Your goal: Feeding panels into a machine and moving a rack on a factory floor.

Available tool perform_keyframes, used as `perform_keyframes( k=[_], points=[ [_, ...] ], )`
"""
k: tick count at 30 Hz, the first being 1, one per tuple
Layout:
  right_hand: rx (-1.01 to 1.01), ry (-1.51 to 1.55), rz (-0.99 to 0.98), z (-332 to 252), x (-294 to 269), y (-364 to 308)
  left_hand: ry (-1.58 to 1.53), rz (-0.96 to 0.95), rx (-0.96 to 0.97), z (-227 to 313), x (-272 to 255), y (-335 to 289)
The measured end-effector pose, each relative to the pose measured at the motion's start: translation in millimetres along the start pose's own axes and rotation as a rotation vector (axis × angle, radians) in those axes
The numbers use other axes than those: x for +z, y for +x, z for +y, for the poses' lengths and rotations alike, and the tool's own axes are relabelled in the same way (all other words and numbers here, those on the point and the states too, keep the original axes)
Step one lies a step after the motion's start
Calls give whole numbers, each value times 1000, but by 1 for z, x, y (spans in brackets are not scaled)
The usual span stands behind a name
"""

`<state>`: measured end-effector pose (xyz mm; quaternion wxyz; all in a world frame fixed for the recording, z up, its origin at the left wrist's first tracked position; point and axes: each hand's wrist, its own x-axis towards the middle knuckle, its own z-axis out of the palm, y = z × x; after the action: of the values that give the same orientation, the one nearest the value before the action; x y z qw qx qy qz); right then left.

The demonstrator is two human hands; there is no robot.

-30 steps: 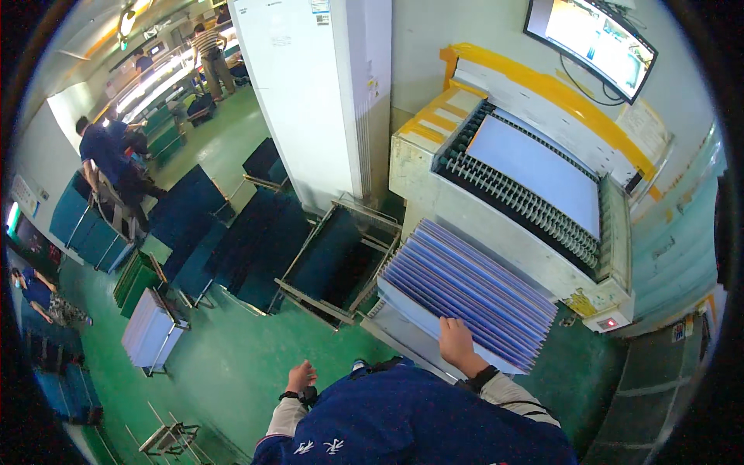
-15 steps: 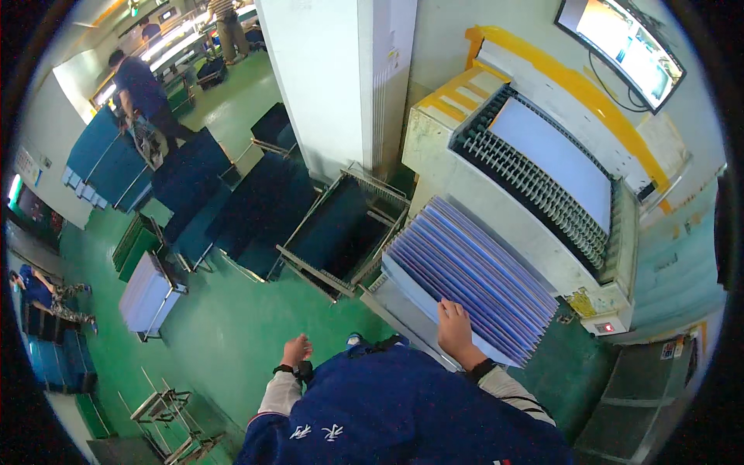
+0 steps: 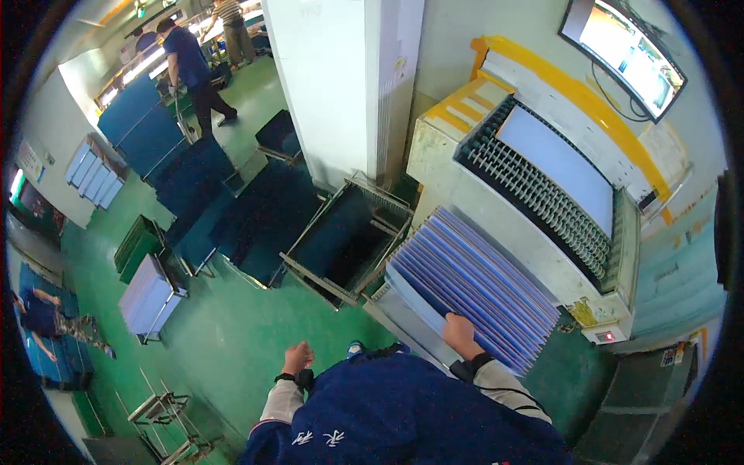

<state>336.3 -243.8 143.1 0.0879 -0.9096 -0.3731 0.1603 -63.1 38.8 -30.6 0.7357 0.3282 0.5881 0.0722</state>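
Observation:
My right hand (image 3: 459, 335) is closed on the top edge of the nearest pale panel (image 3: 418, 301), a thin flat sheet at the front of a rack. Behind that sheet, several bluish-purple panels (image 3: 484, 283) stand on edge in a close row. My left hand (image 3: 297, 358) hangs at my left side over the floor, its fingers loosely bent and apart, with nothing in it. The fingertips of my right hand are hidden behind the sheet.
Beyond the panels stands a machine (image 3: 535, 186) with rollers and a pale sheet on them. An open rack (image 3: 345, 240) adjoins on the left, near a white pillar (image 3: 333, 85). A cart of pale panels (image 3: 151, 298) stands farther left. Co-workers (image 3: 194, 74) move at the back and far left.
My right hand stays at the front panel, its fingers now closed over the edge. At the back a co-worker has stepped right with a dark rack; another at far left has moved nearer.

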Motion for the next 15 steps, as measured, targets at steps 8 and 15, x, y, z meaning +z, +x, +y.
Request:
perform_keyframes(
  k=[8,15],
  points=[
    [-179,4,219,-7,-97,-7,-24,13,-49,-2,-4,10],
    [75,317,455,30,-246,-42,-12,-48,-103,14,24,16]
  ],
)
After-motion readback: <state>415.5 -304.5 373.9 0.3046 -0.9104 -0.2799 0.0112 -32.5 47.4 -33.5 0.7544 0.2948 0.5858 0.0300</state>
